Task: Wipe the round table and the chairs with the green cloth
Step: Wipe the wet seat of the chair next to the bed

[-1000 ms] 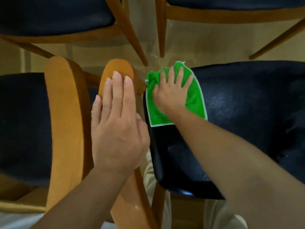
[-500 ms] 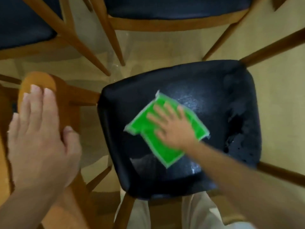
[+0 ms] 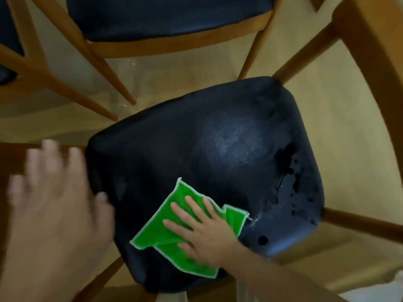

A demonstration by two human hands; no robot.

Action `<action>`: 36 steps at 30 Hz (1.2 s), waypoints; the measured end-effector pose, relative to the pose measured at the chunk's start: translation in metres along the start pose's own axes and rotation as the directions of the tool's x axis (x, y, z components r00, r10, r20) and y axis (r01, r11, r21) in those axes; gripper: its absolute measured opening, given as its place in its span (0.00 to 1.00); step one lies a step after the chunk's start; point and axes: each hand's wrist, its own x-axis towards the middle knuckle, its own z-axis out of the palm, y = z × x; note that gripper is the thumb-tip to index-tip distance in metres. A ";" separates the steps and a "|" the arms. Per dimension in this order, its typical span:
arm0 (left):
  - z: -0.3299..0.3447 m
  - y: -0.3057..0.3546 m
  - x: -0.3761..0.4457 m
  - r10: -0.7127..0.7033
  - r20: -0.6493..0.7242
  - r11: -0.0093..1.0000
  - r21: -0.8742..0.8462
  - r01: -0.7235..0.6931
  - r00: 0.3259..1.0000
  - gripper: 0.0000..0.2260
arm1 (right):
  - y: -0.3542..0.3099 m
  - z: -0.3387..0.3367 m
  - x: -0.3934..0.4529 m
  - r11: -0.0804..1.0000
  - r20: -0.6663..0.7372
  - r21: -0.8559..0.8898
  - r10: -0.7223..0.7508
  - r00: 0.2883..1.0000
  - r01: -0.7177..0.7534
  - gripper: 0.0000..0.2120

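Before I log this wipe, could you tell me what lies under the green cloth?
The black chair seat lies under the green cloth; the right hand presses on top. The covered patch is hidden.

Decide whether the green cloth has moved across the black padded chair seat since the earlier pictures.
Yes. The green cloth has slid from mid-seat toward the near-left edge of the black padded chair seat.

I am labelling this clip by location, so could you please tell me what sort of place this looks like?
Probably a dining area. Several matching wooden chairs stand close together, one with a black padded seat and another behind it, on a pale floor. The right hand presses a green cloth on the seat.
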 end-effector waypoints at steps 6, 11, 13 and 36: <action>0.046 0.110 0.038 0.260 0.348 0.965 -0.108 -0.237 0.901 0.37 | 0.183 -0.050 0.003 0.842 -0.216 0.006 0.527 0.822 -0.539 0.28; 0.090 0.119 0.077 0.191 0.666 0.980 -0.084 -0.182 0.721 0.59 | 0.190 -0.050 0.001 0.519 -0.222 0.232 0.852 0.474 -0.823 0.29; 0.090 0.121 0.082 0.142 0.707 0.988 -0.063 -0.138 0.693 0.64 | 0.134 -0.033 -0.008 0.442 -0.183 0.230 0.895 0.407 -0.867 0.31; 0.072 0.136 0.091 0.006 0.855 0.994 0.051 -0.095 0.518 0.66 | 0.009 -0.003 -0.021 -0.446 0.314 0.490 0.892 -0.326 -0.749 0.30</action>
